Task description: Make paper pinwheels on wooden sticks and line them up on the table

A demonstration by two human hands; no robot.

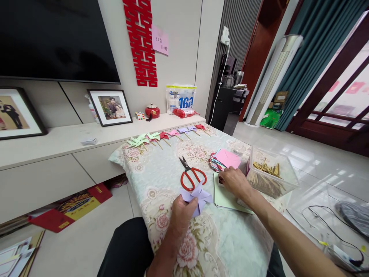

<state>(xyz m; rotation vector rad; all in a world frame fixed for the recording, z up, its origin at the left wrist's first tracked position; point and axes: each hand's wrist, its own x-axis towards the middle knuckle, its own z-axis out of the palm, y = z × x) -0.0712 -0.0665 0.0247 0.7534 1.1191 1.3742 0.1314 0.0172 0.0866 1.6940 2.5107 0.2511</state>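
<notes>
Left hand [181, 211] pinches lilac paper pinwheel [197, 197]; keep folds pressed flat. Right hand [235, 181], fingers curled, touches paper stack [226, 159] beside stick box [271, 173].

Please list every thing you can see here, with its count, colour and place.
paper pinwheel: one, lilac, in left hand
scissors: one, red handles, mid table
paper stack: one, mixed colours, pink on top, by right hand
green sheet: one, pale green, under right wrist
stick box: one, clear, right table edge
finished pinwheels: a row, green, red, pink, lilac, far table edge
left hand: holds pinwheel
right hand: fingers at paper stack
</notes>
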